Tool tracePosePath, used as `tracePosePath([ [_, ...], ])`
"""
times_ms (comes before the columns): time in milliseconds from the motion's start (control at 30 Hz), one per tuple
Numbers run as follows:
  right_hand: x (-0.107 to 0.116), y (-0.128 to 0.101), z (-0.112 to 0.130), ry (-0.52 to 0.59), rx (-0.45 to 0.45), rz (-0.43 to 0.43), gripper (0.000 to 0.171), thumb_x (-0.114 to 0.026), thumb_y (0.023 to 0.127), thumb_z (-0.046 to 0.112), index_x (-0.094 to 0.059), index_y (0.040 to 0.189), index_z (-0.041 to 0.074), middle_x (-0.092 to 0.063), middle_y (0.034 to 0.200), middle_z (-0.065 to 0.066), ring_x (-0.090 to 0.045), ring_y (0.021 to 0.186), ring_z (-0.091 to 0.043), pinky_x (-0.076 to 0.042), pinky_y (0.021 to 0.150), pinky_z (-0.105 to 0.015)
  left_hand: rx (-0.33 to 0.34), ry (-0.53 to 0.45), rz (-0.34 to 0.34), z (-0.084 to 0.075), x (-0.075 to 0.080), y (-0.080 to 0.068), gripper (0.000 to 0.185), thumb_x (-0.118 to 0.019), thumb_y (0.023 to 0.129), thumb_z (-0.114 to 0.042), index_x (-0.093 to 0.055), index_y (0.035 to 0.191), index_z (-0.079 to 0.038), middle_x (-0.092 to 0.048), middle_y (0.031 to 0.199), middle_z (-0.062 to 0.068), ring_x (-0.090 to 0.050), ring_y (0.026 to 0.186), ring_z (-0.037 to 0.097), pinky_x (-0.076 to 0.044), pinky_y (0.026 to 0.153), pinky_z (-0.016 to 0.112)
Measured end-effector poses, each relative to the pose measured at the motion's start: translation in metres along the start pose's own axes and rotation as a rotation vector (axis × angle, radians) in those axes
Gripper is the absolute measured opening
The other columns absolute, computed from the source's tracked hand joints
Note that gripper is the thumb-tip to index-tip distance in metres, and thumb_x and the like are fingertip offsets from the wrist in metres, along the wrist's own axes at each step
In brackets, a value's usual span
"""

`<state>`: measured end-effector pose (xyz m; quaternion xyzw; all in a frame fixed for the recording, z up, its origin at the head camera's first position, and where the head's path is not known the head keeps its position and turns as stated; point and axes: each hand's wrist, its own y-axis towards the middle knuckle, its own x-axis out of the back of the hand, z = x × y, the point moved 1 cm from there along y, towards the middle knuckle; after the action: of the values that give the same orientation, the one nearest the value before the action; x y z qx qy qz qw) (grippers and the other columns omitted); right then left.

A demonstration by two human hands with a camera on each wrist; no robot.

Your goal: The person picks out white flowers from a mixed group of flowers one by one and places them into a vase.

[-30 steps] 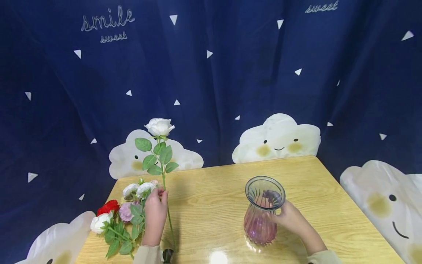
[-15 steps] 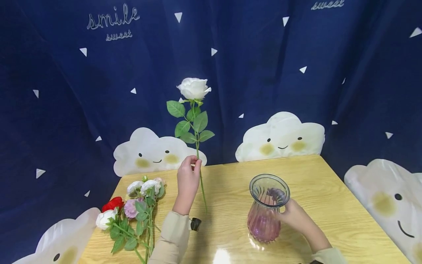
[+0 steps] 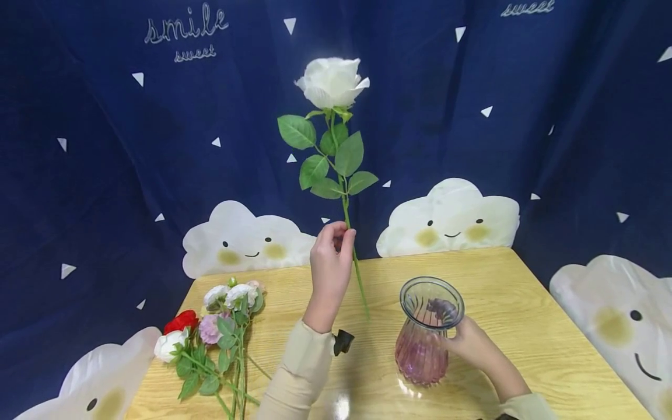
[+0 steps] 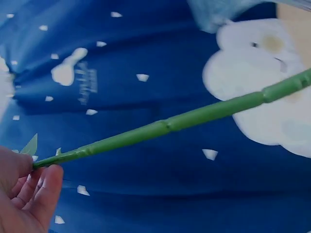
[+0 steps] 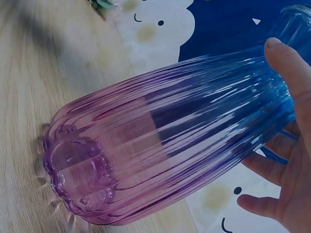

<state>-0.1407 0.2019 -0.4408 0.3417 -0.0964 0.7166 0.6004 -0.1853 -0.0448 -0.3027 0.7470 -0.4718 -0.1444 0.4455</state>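
Head: L hand (image 3: 331, 265) raised w/ rose (image 3: 349, 154); R (image 3: 467, 343) grips vase (image 3: 422, 350).

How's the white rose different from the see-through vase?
The white rose isn't see-through; the vase is, with pinkish purple low down. The rose has a thin green stem; the vase has a wide, ribbed body. Both are held: rose in the left hand, vase in the right hand.
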Motion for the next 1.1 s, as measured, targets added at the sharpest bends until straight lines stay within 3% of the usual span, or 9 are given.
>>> tracePosePath([
  [267,0.0,0.0,0.0,0.014,0.01,-0.003,0.064,-0.072,0.07,0.008,-0.04,0.125,-0.005,-0.052,0.115,-0.026,-0.045,0.109,-0.046,-0.033,0.088,-0.059,-0.106,-0.14,-0.103,-0.033,0.005,0.011,0.011,-0.06,0.085,-0.007,-0.057,0.089,0.002,-0.056,0.077,0.01,-0.055,0.065,0.019,-0.044,0.05,0.026],
  [433,-0.001,0.0,0.0,0.028,0.02,-0.007,0.065,-0.071,0.07,0.007,-0.04,0.125,-0.005,-0.051,0.115,-0.027,-0.045,0.108,-0.046,-0.033,0.088,-0.06,-0.139,-0.201,-0.136,-0.049,0.0,0.019,0.01,-0.061,0.084,-0.004,-0.058,0.09,0.003,-0.056,0.076,0.01,-0.055,0.064,0.019,-0.044,0.05,0.025],
  [567,-0.002,0.0,0.0,0.045,0.022,-0.002,0.065,-0.071,0.07,0.007,-0.04,0.125,-0.005,-0.051,0.116,-0.027,-0.044,0.109,-0.047,-0.032,0.088,-0.06,-0.159,-0.272,-0.138,-0.061,-0.009,0.017,0.013,-0.059,0.086,-0.008,-0.057,0.091,0.003,-0.056,0.077,0.011,-0.056,0.064,0.019,-0.044,0.051,0.024],
  [800,-0.001,-0.001,0.001,0.046,0.004,0.002,0.066,-0.071,0.07,0.007,-0.038,0.126,-0.004,-0.049,0.118,-0.027,-0.042,0.111,-0.046,-0.031,0.089,-0.06,-0.175,-0.273,-0.015,-0.067,-0.034,-0.001,0.011,-0.056,0.088,-0.007,-0.055,0.093,0.002,-0.057,0.08,0.011,-0.056,0.065,0.018,-0.045,0.054,0.017],
  [933,-0.002,0.0,0.001,0.043,-0.021,0.012,0.069,-0.073,0.07,0.009,-0.037,0.128,-0.001,-0.048,0.121,-0.025,-0.04,0.114,-0.045,-0.03,0.091,-0.059,-0.104,-0.234,0.088,-0.058,-0.047,-0.015,0.009,-0.056,0.087,-0.005,-0.055,0.093,0.002,-0.058,0.083,0.011,-0.057,0.066,0.019,-0.046,0.056,0.013],
  [1100,-0.003,0.0,0.0,0.067,0.023,0.007,0.068,-0.073,0.071,0.011,-0.037,0.127,-0.004,-0.049,0.12,-0.026,-0.041,0.112,-0.046,-0.03,0.09,-0.06,-0.024,-0.147,0.245,-0.044,-0.059,-0.035,0.01,-0.057,0.087,-0.008,-0.056,0.094,0.0,-0.059,0.083,0.008,-0.058,0.067,0.014,-0.045,0.058,0.01],
])
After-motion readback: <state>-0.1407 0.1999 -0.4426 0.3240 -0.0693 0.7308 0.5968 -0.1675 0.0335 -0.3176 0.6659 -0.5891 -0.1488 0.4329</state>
